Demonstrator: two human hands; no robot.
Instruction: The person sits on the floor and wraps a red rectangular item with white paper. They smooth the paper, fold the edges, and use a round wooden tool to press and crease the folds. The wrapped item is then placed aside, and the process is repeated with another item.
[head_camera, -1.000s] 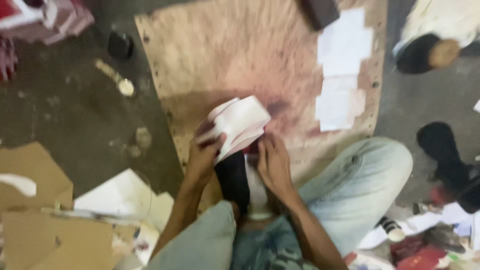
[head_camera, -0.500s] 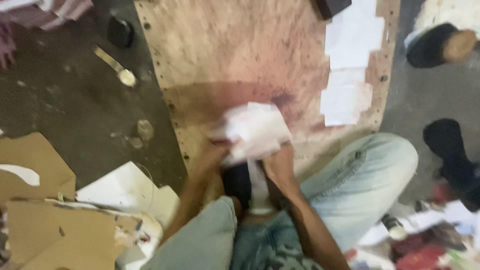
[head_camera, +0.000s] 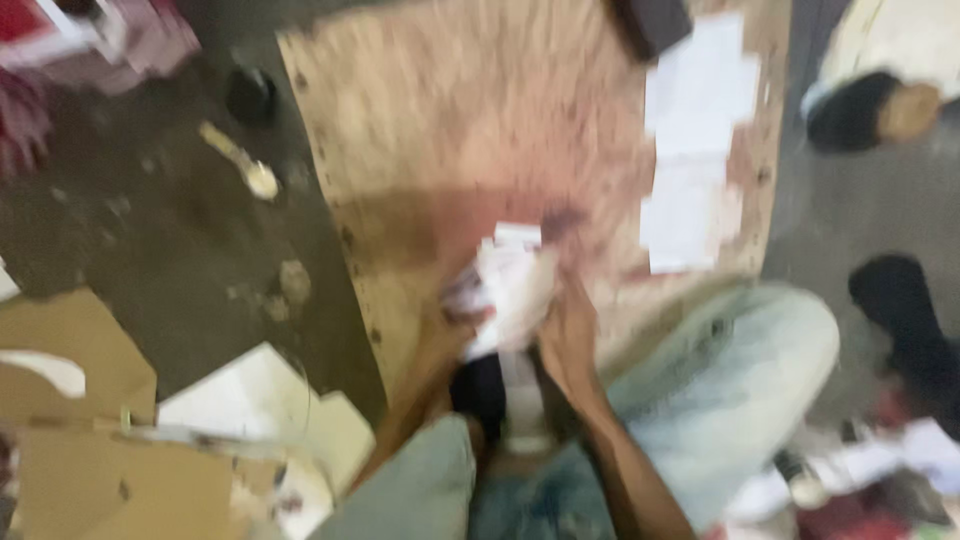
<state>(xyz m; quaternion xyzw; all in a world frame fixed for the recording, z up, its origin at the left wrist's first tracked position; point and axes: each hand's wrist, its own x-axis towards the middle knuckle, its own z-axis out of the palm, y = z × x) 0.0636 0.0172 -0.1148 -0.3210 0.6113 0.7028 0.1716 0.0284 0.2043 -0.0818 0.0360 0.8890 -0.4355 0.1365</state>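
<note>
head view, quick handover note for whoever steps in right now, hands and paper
Left hand and right hand: both grip a white folded paper bundle over the wooden board; the picture is blurred.
Flat white sheets lie along the board's right edge.
Cardboard scraps lie on the floor at left.
Done: sheets laid out. Left: the bundle in hand is not yet set down.

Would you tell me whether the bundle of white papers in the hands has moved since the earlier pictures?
Yes. The white papers now sit lower and nearer the body against the wooden board, gripped between the left hand and right hand; the picture is blurred.
</note>
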